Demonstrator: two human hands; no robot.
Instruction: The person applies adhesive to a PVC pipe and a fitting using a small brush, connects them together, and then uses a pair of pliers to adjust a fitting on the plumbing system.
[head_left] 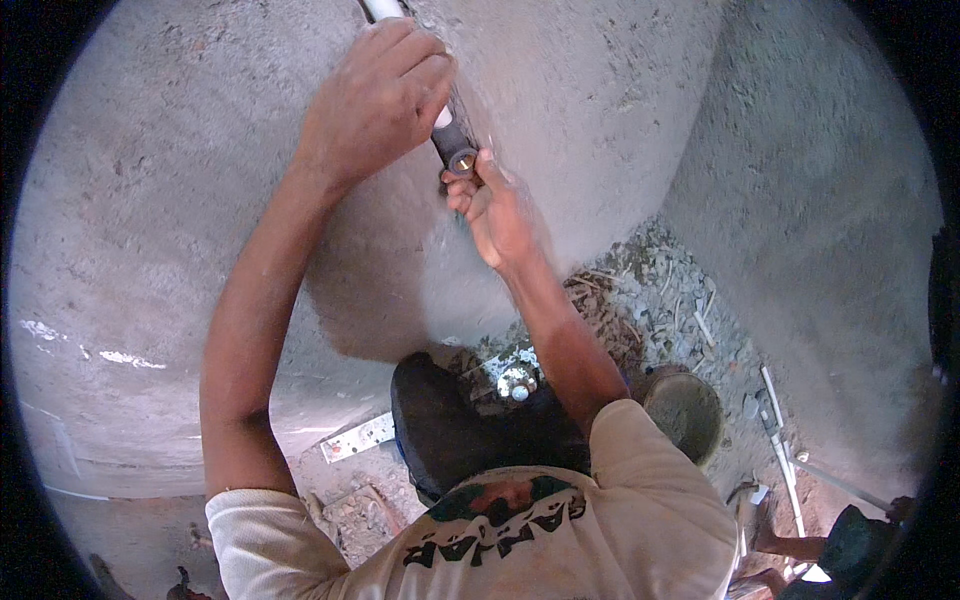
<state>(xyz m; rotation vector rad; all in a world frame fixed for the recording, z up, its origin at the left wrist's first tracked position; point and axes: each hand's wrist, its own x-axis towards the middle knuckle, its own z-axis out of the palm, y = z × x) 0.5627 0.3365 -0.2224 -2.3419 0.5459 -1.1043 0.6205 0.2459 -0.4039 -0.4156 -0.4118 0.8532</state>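
Observation:
A white plastic pipe (442, 118) runs down a narrow groove in the grey plastered wall (560, 90). At its lower end sits a dark grey pipe fitting (448, 140) with a round mouth and a brass-coloured insert. My left hand (385, 95) is wrapped round the pipe just above the fitting, hiding part of it. Below, my right hand (495, 215) grips the fitting near its mouth, thumb on one side and curled fingers underneath. Where exactly the pipe enters the fitting is partly covered by my left hand.
Rubble (655, 285) lies along the wall's foot. A round bucket (719, 418) stands right of my legs, with white pipes (783, 465) on the floor beyond. A white strip (358, 438) lies at left. Another person (845, 545) is at the lower right.

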